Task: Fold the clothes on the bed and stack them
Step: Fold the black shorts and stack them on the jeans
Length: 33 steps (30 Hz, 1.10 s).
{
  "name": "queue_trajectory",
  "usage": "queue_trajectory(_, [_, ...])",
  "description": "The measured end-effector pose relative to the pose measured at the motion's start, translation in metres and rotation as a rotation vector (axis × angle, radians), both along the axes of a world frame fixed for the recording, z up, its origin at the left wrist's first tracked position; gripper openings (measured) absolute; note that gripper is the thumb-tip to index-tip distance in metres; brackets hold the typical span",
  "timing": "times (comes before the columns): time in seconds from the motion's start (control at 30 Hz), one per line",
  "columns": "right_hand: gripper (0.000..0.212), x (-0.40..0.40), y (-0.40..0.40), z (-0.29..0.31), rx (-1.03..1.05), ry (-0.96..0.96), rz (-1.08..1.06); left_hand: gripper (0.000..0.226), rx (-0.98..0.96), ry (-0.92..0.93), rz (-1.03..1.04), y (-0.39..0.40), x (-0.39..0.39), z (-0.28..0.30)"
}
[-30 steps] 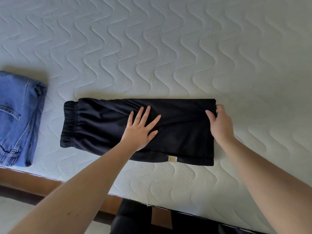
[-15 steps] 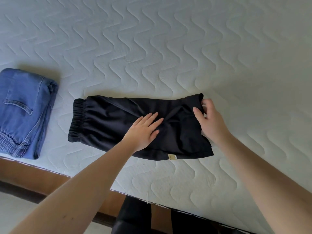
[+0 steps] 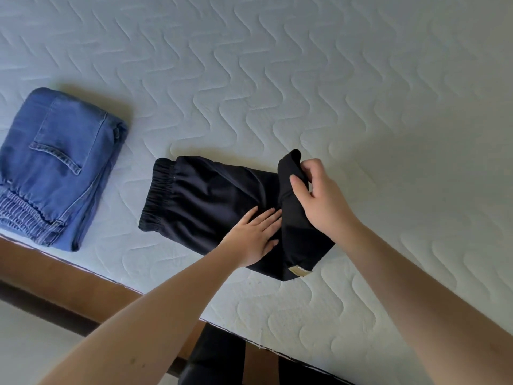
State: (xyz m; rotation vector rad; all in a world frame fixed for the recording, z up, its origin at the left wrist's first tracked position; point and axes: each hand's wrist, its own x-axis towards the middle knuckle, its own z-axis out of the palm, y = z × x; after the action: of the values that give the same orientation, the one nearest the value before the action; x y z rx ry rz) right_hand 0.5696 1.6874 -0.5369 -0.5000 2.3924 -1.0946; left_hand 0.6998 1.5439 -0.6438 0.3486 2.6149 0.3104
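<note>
while right hand [image 3: 322, 201] lifts black shorts [image 3: 211, 201], folded jeans [image 3: 55, 168] lie left.

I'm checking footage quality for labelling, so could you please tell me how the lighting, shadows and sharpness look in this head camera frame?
Head view: soft, even daylight on the white mattress, no glare; a faint shadow edges the folded jeans; the black trousers are so dark that folds barely show; wide-angle bending curves the bed edge; the left hand and right hand look reasonably sharp.
</note>
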Motion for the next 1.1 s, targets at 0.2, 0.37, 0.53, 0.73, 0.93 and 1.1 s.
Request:
queue_trajectory(0.2, [0.015, 0.017, -0.069, -0.008, 0.091, 0.001, -0.016, 0.043, 0.645, -0.038, 0.776, -0.040, 0.016, 0.030])
queue_trajectory(0.37, [0.016, 0.038, -0.123, -0.020, 0.169, -0.026, 0.027, 0.039, 1.293, -0.190, 1.522, -0.117, 0.007, 0.052])
queue_trajectory(0.53, [0.031, 0.057, -0.157, -0.032, 0.130, -0.255, 0.077, 0.053, 1.217, -0.498, 1.573, -0.156, -0.009, 0.050])
queue_trajectory(0.73, [0.025, 0.048, -0.117, -0.041, 0.097, -0.044, -0.153, 0.048, 0.987, -0.572, 1.544, -0.152, -0.017, 0.038])
queue_trajectory(0.93, [0.070, 0.065, -0.083, -0.057, 0.159, -0.451, -0.144, 0.042, 0.989, -0.496, 1.615, -0.142, -0.021, 0.035])
queue_trajectory(1.1, [0.066, 0.084, -0.082, -0.054, 0.122, -0.288, -0.093, 0.028, 0.915, -0.412, 1.492, -0.143, -0.027, 0.042])
